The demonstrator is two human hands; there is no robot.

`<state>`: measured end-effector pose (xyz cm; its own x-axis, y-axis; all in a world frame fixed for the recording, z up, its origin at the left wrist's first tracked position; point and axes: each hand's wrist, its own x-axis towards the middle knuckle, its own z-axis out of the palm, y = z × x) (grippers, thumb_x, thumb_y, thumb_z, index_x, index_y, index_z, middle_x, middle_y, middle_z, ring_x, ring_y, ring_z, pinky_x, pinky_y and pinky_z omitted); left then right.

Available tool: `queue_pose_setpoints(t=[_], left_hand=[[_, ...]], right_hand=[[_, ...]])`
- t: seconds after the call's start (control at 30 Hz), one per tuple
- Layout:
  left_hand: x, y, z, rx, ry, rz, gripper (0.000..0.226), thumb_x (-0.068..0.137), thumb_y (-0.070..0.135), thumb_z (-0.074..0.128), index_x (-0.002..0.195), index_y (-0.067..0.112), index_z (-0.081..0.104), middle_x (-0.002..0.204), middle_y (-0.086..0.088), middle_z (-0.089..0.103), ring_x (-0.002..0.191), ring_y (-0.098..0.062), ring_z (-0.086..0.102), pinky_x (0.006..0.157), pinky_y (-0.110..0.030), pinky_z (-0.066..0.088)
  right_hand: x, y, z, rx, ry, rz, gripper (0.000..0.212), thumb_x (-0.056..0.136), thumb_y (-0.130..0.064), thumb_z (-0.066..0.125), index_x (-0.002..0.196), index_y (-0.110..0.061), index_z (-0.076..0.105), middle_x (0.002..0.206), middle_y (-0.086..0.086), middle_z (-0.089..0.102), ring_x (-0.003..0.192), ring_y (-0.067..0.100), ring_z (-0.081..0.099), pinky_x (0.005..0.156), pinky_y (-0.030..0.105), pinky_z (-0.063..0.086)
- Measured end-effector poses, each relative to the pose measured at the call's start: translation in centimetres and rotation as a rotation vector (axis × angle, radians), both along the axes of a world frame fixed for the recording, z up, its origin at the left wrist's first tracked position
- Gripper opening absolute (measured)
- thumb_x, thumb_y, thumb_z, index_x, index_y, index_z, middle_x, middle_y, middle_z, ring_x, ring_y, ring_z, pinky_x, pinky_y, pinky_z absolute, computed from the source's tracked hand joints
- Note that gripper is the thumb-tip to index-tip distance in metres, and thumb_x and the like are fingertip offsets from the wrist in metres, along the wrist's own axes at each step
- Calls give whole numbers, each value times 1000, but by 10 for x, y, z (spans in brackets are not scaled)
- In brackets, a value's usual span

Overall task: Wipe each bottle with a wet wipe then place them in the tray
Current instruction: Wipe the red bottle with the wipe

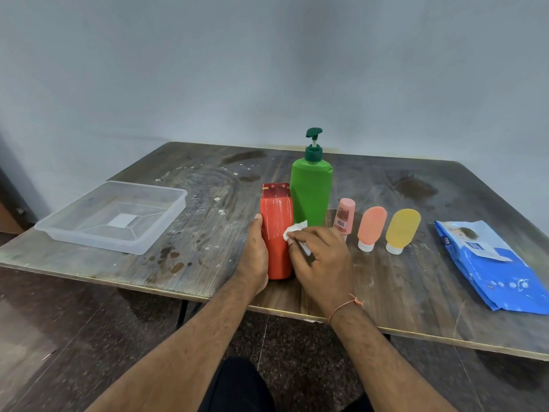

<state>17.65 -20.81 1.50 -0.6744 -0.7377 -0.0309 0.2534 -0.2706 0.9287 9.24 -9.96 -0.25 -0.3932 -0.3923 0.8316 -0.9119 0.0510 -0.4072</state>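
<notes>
Left hand (pixel 255 251) grips red bottle (pixel 276 236); right hand (pixel 320 257) pinches wipe (pixel 294 233) against it.

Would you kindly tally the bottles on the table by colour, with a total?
Red: 1, the red bottle
Green: 1, the pump bottle
Pink: 2, the small pink bottle and the pink tube
Yellow: 1, the yellow tube
Total: 5
</notes>
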Motion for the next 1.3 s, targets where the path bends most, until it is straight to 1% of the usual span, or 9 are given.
queue_pose_setpoints(t=[0.1,0.27,0.47,0.6,0.77,0.9,1.13,1.23,1.3], left_hand=[[0,1,1,3,3,-2,68,112,50,18,110,13,76,109,-17,78,102,-26,75,92,-41,60],[1,1,-1,-2,-1,1,68,112,50,17,113,16,76,112,-16,78,104,-25,75,89,-40,59],[1,3,0,10,-17,-33,68,112,50,19,112,13,76,108,-16,79,100,-24,76,90,-40,60],[2,2,0,-11,-28,-34,66,111,51,21,116,13,74,111,-15,78,103,-24,75,88,-37,60],[1,5,2,-27,-14,-42,65,112,49,22,110,13,76,106,-14,79,100,-24,75,91,-39,60],[2,4,2,-34,-9,-57,64,112,46,19,113,13,74,104,-8,80,99,-18,76,87,-31,61],[3,6,1,-66,-2,-53,64,112,48,21,116,9,72,105,-13,78,99,-22,74,91,-37,61],[4,6,1,-67,-4,-54,65,112,48,19,114,11,72,100,-9,79,96,-19,75,85,-32,62],[3,6,0,-64,-6,-60,67,112,50,19,110,9,73,95,-9,79,91,-18,75,80,-29,62]], right_hand=[[0,0,-1,-4,-8,-55,10,89,-14,76,98,-16,82,98,-4,74,90,22,63,85,31,50],[-1,-2,-1,-29,40,-33,15,95,-12,78,108,-14,83,105,0,76,93,23,65,89,28,50],[1,-2,-2,-41,43,-71,10,89,-9,79,97,-14,82,98,-1,75,89,25,64,84,38,53],[2,-1,-1,-34,73,-6,13,95,-11,79,107,-13,83,105,0,75,93,24,64,88,33,53],[4,-1,-1,-28,77,-22,8,90,-11,78,96,-15,81,99,-3,75,89,24,63,85,36,53],[2,-2,-1,-29,78,-18,11,96,-13,78,106,-14,82,105,-1,75,92,24,63,87,35,53],[4,-1,0,-27,94,-16,7,92,-12,77,97,-15,81,100,-3,75,89,25,63,86,36,52],[5,-1,-1,-14,112,15,12,97,-16,77,107,-15,83,107,-2,75,93,24,64,88,32,52],[8,-1,-1,-13,136,53,10,96,-15,78,104,-17,84,104,-4,76,91,24,64,86,32,53]])
